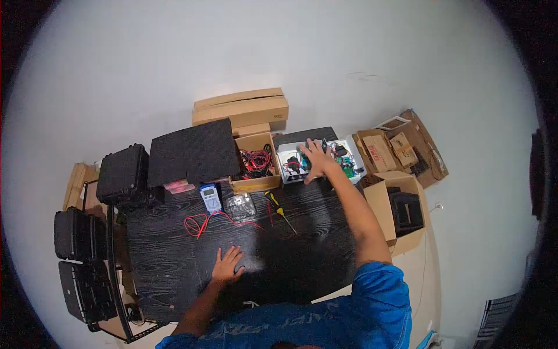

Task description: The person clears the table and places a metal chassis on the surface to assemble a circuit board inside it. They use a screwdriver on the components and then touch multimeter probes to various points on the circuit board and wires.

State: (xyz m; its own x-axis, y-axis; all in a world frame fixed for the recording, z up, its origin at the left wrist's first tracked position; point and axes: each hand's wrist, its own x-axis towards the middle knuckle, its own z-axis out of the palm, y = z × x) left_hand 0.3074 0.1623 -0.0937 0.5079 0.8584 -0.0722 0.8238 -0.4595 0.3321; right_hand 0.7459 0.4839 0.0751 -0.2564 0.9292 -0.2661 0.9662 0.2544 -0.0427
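My right hand [316, 158] reaches over a white box [289, 152] at the back of the dark table, fingers spread above its contents. Green circuit boards [349, 168] and black parts with wires lie in that box; whether my fingertips touch any of them I cannot tell. My left hand [228, 266] rests flat on the tabletop near the front, fingers apart, holding nothing. Between the hands lie a yellow and black screwdriver [280, 210], a clear plastic case [241, 207] of small parts, and a blue multimeter [210, 198] with red test leads [200, 225].
A cardboard box [256, 183] full of red and black cables stands left of the white box. Black hard cases [122, 174] are stacked at the left. An open carton [379, 209] and flattened cardboard [375, 151] sit to the right.
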